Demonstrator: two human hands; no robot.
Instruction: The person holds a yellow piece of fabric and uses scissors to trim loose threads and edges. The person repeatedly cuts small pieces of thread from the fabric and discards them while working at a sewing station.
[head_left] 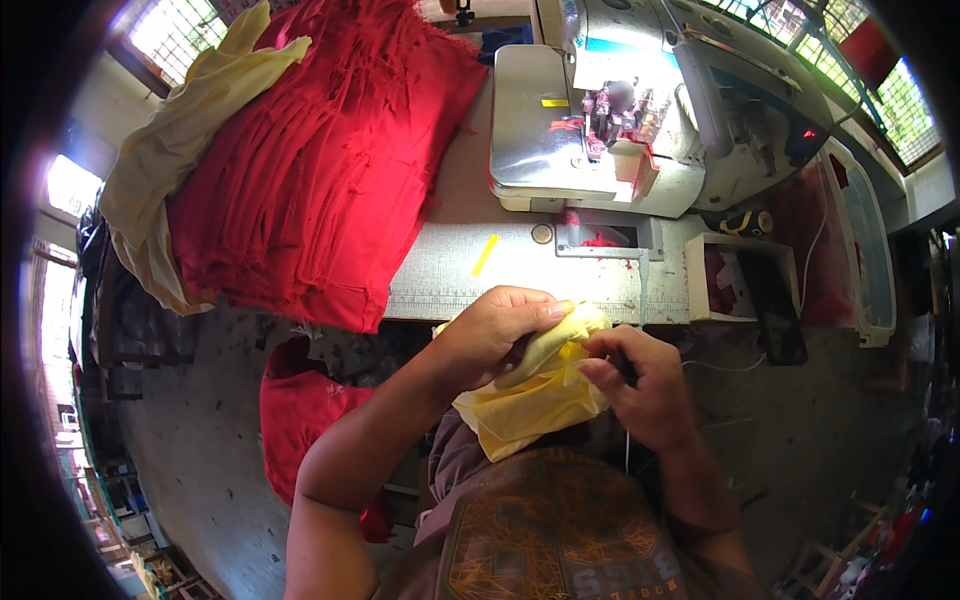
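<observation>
1. Both hands are up in front of the chest, just short of the near edge of the pale ruled worktop [450, 280], working a small piece of soft pale-yellow cloth [530, 405].
2. The left hand [495, 335] is curled over the top of the yellow cloth, fingers [545, 312] clamped on a folded edge with the thumb tucked under it.
3. The right hand [645, 385] pinches the same cloth from the other side, fingertips [600, 370] closed tight on the fold; a thin white thread [628, 445] hangs down below it.
4. Judgement call: this looks like fine picking or trimming at a seam, so a taut fold matters. The left hand should hold the edge flat while the right works only at the pinch point.
5. I'd keep the loose lower part of the cloth bunched on the lap, clear of that thread.
6. Beyond the hands, the grey-white overlock sewing machine [600, 130] sits untouched on the worktop, well apart from the cloth.
7. A big stack of bright red fabric pieces [320, 170] lies to the left of it, with cream cloth [170, 150] draped on the far side.
</observation>
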